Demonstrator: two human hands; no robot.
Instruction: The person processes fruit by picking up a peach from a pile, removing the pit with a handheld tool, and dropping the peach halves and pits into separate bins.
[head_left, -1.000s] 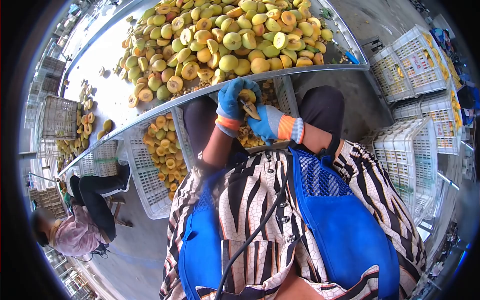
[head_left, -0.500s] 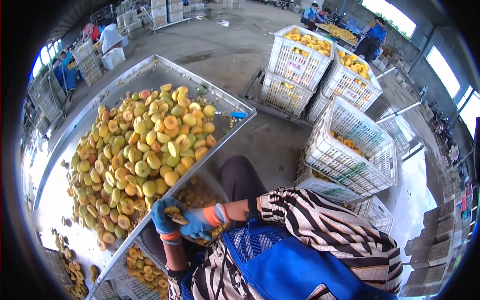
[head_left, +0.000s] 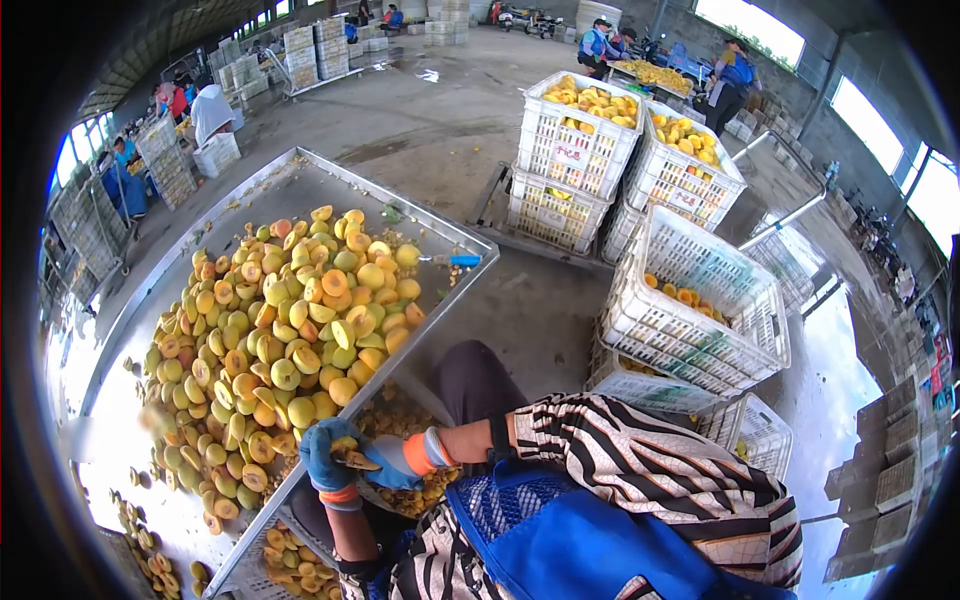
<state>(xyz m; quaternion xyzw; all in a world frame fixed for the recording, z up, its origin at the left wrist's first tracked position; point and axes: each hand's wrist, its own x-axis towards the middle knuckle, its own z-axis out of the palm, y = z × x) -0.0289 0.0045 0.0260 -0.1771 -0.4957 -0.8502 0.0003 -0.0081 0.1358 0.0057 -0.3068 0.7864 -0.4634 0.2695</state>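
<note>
In blue gloves with orange cuffs, both my hands meet at the near edge of the metal table. My left hand [head_left: 328,462] is closed around a yellow peach half [head_left: 345,444]. Against the fruit's right side is my right hand [head_left: 394,464], fingers curled; what they grip is hidden. Just beyond my hands, a big heap of halved peaches [head_left: 285,340] covers much of the metal table [head_left: 300,185]. A blue-handled tool [head_left: 462,261] lies near the table's right corner.
White crates of peaches [head_left: 575,150] stand stacked ahead to the right, with another crate [head_left: 690,290] nearer. Below the table edge are a crate of peach halves [head_left: 297,565] and scraps [head_left: 425,490] by my knee [head_left: 480,380]. Other people [head_left: 735,80] work farther back.
The view has tilted slightly, so the table and heap appear a little lower. Both hands stay together around the peach half at the table edge.
</note>
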